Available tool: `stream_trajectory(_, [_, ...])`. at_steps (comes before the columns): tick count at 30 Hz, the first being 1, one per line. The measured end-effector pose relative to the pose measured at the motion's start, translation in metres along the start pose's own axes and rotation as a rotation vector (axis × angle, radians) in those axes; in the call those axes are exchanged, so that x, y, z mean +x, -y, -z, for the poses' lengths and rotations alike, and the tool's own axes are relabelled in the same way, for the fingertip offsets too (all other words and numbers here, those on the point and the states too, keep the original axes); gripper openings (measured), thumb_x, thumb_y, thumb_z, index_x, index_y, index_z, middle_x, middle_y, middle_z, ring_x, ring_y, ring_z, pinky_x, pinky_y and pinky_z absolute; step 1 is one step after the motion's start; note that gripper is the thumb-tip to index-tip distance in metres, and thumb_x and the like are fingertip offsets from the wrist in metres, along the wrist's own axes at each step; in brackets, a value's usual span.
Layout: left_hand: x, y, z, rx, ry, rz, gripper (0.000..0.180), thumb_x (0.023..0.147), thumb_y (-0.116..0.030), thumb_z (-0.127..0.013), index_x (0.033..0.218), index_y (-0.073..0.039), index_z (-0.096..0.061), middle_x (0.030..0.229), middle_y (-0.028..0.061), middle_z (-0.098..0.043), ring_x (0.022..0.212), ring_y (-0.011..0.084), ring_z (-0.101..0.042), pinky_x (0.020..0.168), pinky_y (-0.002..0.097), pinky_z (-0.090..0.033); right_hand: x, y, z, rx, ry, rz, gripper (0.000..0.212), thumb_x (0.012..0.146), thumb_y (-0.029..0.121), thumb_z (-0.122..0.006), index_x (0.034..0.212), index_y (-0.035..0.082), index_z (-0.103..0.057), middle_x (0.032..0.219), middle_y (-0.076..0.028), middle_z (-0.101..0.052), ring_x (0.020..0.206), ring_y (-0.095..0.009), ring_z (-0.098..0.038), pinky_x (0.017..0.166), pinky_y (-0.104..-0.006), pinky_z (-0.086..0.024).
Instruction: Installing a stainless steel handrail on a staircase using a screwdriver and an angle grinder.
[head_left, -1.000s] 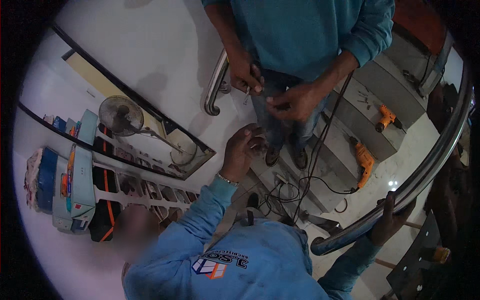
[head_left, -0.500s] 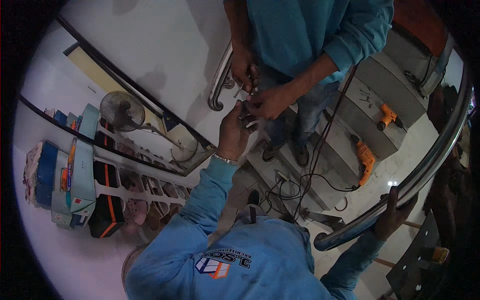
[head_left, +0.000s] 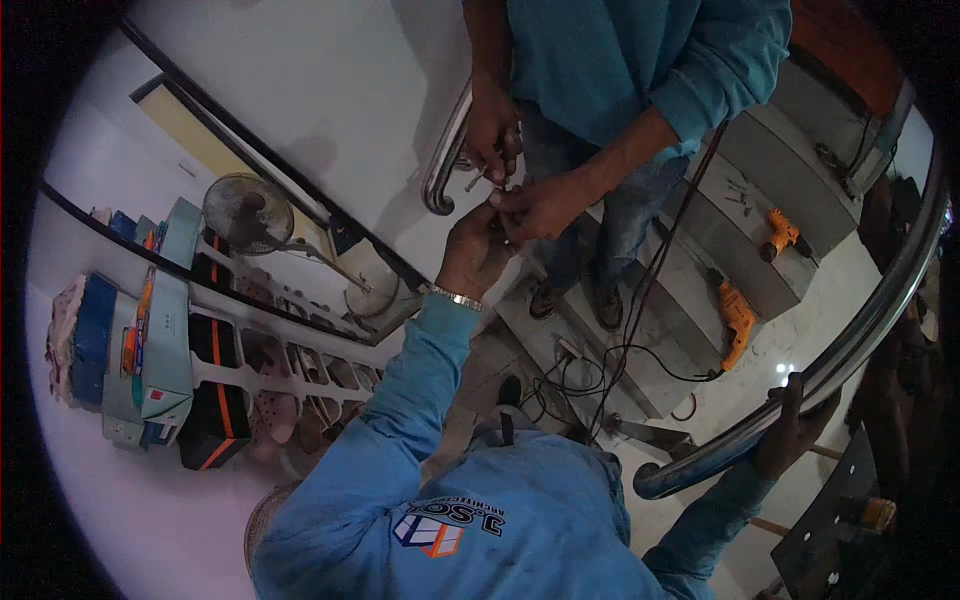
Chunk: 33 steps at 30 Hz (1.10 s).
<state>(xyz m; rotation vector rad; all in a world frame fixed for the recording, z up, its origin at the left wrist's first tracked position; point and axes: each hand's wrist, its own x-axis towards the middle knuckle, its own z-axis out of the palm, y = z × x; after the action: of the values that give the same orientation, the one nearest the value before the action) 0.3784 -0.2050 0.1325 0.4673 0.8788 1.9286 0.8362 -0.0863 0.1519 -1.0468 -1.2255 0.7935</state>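
Observation:
My left hand (head_left: 474,252), with a metal watch band at the wrist, reaches up to the hands of a person facing me. Its fingers are curled and meet that person's fingertips; what they hold is too small and dark to make out. The person's one hand (head_left: 492,135) pinches a thin, pale metal piece (head_left: 474,182), and the other hand (head_left: 548,207) lies over my fingertips. On the right, my right hand (head_left: 790,432) is wrapped round a shiny metal handrail (head_left: 850,362) near its curled lower end.
Grey stairs (head_left: 700,235) rise to the upper right. On them lie an orange drill (head_left: 737,325), a smaller orange drill (head_left: 783,236), several small loose pieces and a tangled dark cable (head_left: 600,378). A second rail end (head_left: 440,185), a mirrored fan (head_left: 248,213) and a shoe rack (head_left: 290,370) are to the left.
My left hand has moved slightly up and right, closer against the other person's fingers. My right hand stays on the handrail. The whole view has shifted a little.

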Motion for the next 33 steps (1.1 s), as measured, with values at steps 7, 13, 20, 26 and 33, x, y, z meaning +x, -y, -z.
stream_trajectory(7, [-0.008, 0.01, 0.008, -0.116, 0.018, 0.016, 0.031, 0.101, -0.034, -0.058, 0.121, -0.009, -0.059, 0.113, 0.0061, -0.063, 0.1, 0.0196, -0.062, 0.084, 0.0356, -0.053, 0.002, -0.006, -0.003, 0.001, 0.011, 0.019, 0.061, 0.089, 0.013, -0.072, 0.142, 0.002, -0.045, 0.105, -0.012, -0.06, 0.082, -0.018, -0.062, 0.069, -0.0304, -0.054])
stream_trajectory(13, [-0.017, 0.008, 0.0, -0.098, 0.101, -0.014, 0.022, 0.101, -0.024, -0.057, 0.112, -0.005, -0.061, 0.101, 0.0037, -0.066, 0.092, 0.0159, -0.064, 0.079, 0.0329, -0.053, 0.005, -0.013, -0.006, 0.067, 0.001, 0.072, 0.062, 0.089, 0.016, -0.074, 0.142, 0.003, -0.046, 0.111, -0.013, -0.06, 0.087, -0.019, -0.063, 0.072, -0.032, -0.055])
stream_trajectory(20, [-0.034, 0.011, -0.003, 0.159, -0.001, -0.044, 0.025, 0.1, -0.021, -0.057, 0.111, 0.001, -0.062, 0.099, 0.0056, -0.066, 0.089, 0.0154, -0.064, 0.073, 0.0296, -0.052, -0.011, 0.002, -0.013, -0.378, -0.315, 0.292, 0.05, 0.096, 0.024, -0.066, 0.136, -0.002, -0.049, 0.117, -0.019, -0.063, 0.102, -0.025, -0.064, 0.086, -0.0372, -0.056])
stream_trajectory(26, [-0.073, 0.011, -0.003, 0.263, -0.018, 0.038, 0.031, 0.101, -0.026, -0.059, 0.109, 0.003, -0.063, 0.1, 0.0089, -0.066, 0.083, 0.0145, -0.062, 0.07, 0.028, -0.053, -0.078, 0.047, -0.035, 0.019, 0.203, 0.652, 0.037, 0.096, 0.016, -0.061, 0.129, 0.0, -0.053, 0.123, -0.023, -0.058, 0.112, -0.031, -0.062, 0.089, -0.0429, -0.055])
stream_trajectory(33, [-0.136, 0.028, 0.006, 0.737, 0.209, 0.325, 0.03, 0.1, -0.029, -0.062, 0.101, 0.001, -0.065, 0.089, 0.0076, -0.065, 0.075, 0.0153, -0.061, 0.066, 0.0305, -0.051, -0.133, 0.018, -0.114, -0.105, 0.817, 0.234, 0.05, 0.088, 0.014, -0.071, 0.133, -0.001, -0.055, 0.121, -0.025, -0.06, 0.095, -0.03, -0.066, 0.08, -0.04, -0.056])
